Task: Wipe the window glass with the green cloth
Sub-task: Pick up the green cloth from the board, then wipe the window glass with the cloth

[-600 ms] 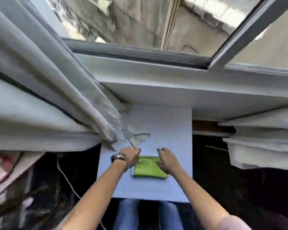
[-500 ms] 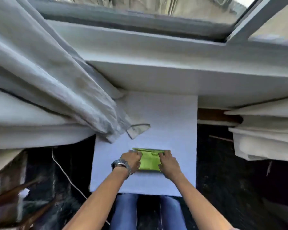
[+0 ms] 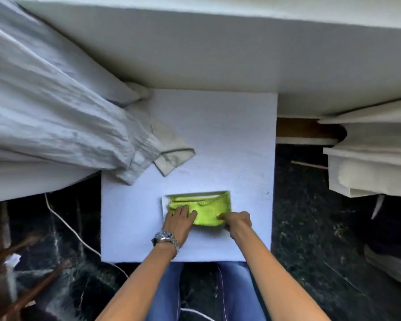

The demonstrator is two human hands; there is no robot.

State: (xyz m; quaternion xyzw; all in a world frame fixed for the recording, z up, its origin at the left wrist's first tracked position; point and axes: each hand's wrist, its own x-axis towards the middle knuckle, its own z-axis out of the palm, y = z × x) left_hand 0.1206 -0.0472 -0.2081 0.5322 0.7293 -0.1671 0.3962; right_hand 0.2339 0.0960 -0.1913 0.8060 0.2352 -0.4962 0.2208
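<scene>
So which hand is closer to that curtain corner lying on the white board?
Left. The left hand lies on the green cloth's left part, below the curtain corner. The right hand pinches the cloth's lower right edge, farther away.

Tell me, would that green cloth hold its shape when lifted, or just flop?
The green cloth would probably flop: it looks like soft, fuzzy towelling, folded in layers and dented under the left hand. It is likely light, a thin fabric. The fold may fall open unless the right hand pinches the layers together.
</scene>
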